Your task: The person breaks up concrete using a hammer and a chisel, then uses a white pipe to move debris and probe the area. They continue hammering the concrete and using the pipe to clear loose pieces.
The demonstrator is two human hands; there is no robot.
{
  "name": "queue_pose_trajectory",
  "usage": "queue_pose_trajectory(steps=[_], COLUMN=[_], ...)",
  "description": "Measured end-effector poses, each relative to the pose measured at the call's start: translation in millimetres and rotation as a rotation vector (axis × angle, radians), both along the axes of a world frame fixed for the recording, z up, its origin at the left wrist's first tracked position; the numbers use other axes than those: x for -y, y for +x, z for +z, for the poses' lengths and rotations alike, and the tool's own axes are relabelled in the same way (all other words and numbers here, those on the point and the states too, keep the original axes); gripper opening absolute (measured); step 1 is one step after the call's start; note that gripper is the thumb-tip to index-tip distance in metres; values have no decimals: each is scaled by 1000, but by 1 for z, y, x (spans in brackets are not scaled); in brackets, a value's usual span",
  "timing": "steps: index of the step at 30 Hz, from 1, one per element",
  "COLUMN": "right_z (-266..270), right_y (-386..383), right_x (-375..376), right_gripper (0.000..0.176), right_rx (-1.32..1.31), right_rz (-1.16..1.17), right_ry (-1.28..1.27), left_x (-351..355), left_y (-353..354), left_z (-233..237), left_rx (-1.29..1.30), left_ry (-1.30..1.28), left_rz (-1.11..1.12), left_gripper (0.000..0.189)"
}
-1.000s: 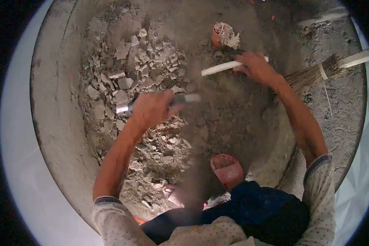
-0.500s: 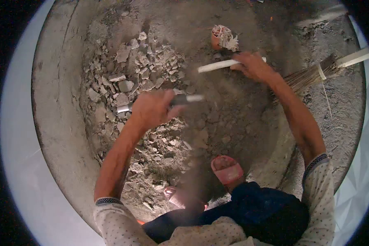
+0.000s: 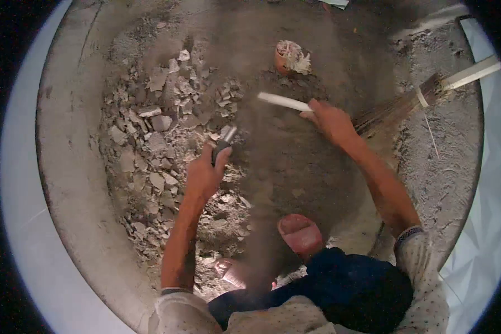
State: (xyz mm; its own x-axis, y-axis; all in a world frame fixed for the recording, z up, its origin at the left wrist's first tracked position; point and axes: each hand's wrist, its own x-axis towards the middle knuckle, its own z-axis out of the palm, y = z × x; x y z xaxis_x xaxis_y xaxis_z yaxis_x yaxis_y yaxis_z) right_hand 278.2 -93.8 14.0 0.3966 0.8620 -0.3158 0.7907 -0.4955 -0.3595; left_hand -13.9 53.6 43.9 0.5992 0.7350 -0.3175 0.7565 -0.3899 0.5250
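While the left hand (image 3: 205, 177) clamps a dark-handled tool (image 3: 222, 143) over jagged grey rubble (image 3: 153, 125), the right hand (image 3: 329, 120) grips a smooth white rod (image 3: 281, 101).

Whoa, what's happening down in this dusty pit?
A person crouches inside a round concrete pit. The left hand grips a small metal tool beside a pile of broken rubble. The right hand holds a white stick over the dirt floor. A broom lies off to the right, and an orange pot sits at the far side.
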Motion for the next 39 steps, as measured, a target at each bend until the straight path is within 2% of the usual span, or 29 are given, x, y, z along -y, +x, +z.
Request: queue_pose_trajectory(steps=[4, 5, 8, 9, 12, 13, 15, 16, 17, 20, 24, 25, 29, 32, 35, 37, 39], right_z=[4, 9, 23, 26, 6, 6, 7, 8, 8, 22, 9, 12, 25, 25, 20, 24, 31], right_y=[-2, 0, -17, -24, -48, -49, -48, -50, -52, -72, -81, -81, -66, -63, -65, -67, -61], right_x=[43, 51, 64, 64, 58, 52, 40, 40, 40, 49, 57, 52, 24, 22, 21, 20, 17], right_gripper=[42, 42, 37, 35, 33, 34, 34, 34, 34, 32, 31, 32, 36, 33, 32, 32, 33], right_rx=[50, 25, -11, -13, -107, -120, -151, -149, -149, -207, -264, -263, -228, -212, -139, -125, -165], right_rz=[-157, -195, -213, -198, -83, -170, -341, -327, -310, -307, -299, -308, -374, -366, -349, -359, -378], right_ry=[-123, -150, -107, -78, 225, 151, 10, 41, 71, 68, 151, 156, 192, 205, 220, 199, 155], left_x=[28, 33, 47, 48, 52, 54, 55, 54, 54, 60, 63, 65, 85, 101, 109, 98, 91], left_y=[-12, -16, -20, -18, -5, -2, 3, 5, 5, 19, 24, 29, 55, 71, 92, 87, 90], left_z=[-3, -2, -13, -7, 8, 7, 3, 4, 6, 27, 16, 13, 10, -16, -38, -30, -16], left_rx=[273, 199, 291, 261, 214, 312, 327, 334, 322, 409, 574, 566, 858, 817, 498, 468, 544], left_ry=[-99, -131, -325, -183, -125, -185, -154, -134, -267, -387, -618, -565, -674, -549, -84, -376, -584], left_rz=[210, 228, 452, 359, 329, 330, 333, 338, 378, 551, 649, 699, 941, 913, 560, 592, 757], left_gripper=[39, 36, 34, 34, 34, 35, 35, 34, 32, 31, 32, 32, 33, 35, 37, 40, 42])
